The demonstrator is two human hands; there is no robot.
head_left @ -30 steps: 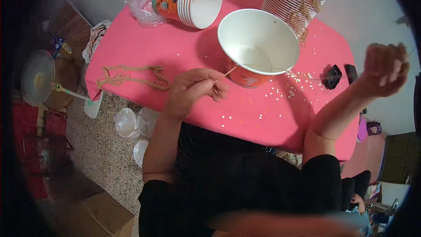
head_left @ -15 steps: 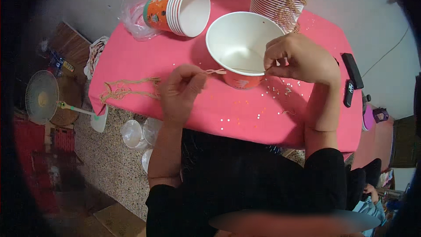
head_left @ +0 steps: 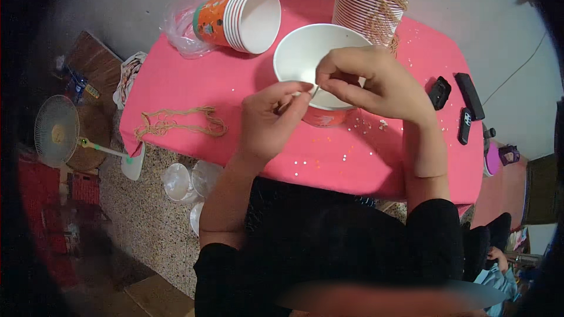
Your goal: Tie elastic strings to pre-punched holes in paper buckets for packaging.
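Over the near rim of a large white-lined paper bucket (head_left: 291, 53), my two hands meet fingertip to fingertip. A short bit of thin tan cord (head_left: 316, 90) shows between them. My left hand (head_left: 271, 118) is closed in a pinch on it, thumb against forefinger. From the right, my right hand (head_left: 379, 82) pinches the same cord; its curled fingers hide most of it. The bucket stands upright, its red outside showing below the hands. A loose bundle of tan cord (head_left: 182, 124) lies on the pink-covered table (head_left: 247, 76), left of my left hand.
Behind the bucket rises a tall stack of nested buckets (head_left: 364, 9) with tan cords hanging over it. Several nested orange buckets (head_left: 214, 20) lie sideways in clear plastic. Small white paper dots (head_left: 345, 157) are scattered about. Dark devices (head_left: 470, 95) lie at right; a fan (head_left: 57, 131) stands left.
My hands have come together, the left moving right and the right moving left. The stretch of cord between them is much shorter. A black object at right is now uncovered.
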